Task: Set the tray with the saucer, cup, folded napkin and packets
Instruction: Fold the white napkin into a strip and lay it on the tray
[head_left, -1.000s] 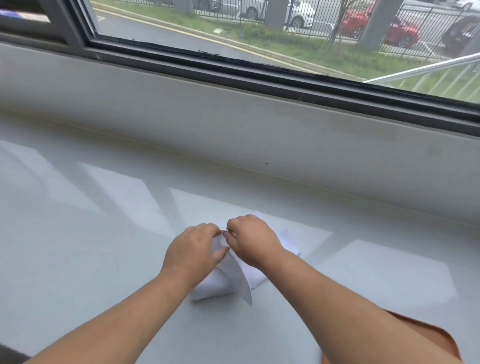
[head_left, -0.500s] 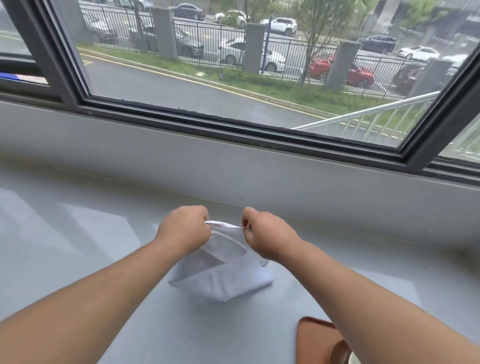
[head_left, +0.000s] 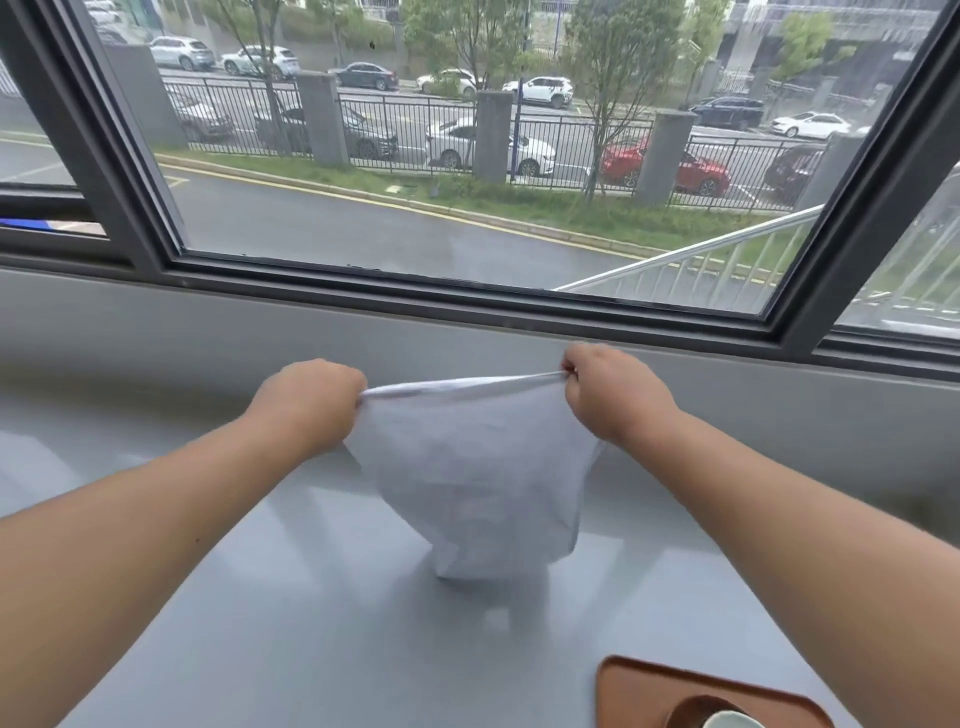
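**A:** Both hands are up off the tabletop (head_left: 249, 613). The left grip (head_left: 306, 402) is clenched on one top corner of the white napkin (head_left: 478, 467), knuckles towards us.

**B:** And the right grip (head_left: 610, 395) has the other corner, pinched tight between thumb and curled fingers. The top edge is pulled into a line from one grip to the other.

**A:** So the napkin is opened out, not folded. It hangs between the two grips and droops below them, narrowing as it goes down.

**B:** The lower end is right down at the tabletop, with a faint reflection under it. I can't tell whether the cloth touches the surface.

**A:** Where's the tray?

**B:** The brown tray (head_left: 639, 686) is well below the right grip and nearer the person, just beside that forearm. Only its rounded far corner shows at the bottom edge.

**A:** Anything on it?

**B:** A round brown saucer (head_left: 688, 713), and on it a pale rim that looks like the cup (head_left: 730, 721), mostly cut off by the frame. It's well apart from the napkin.

**A:** Beyond both grips there's a grey sill wall, then the dark-framed window (head_left: 467, 306), with a wet road, a fence and parked cars outside.
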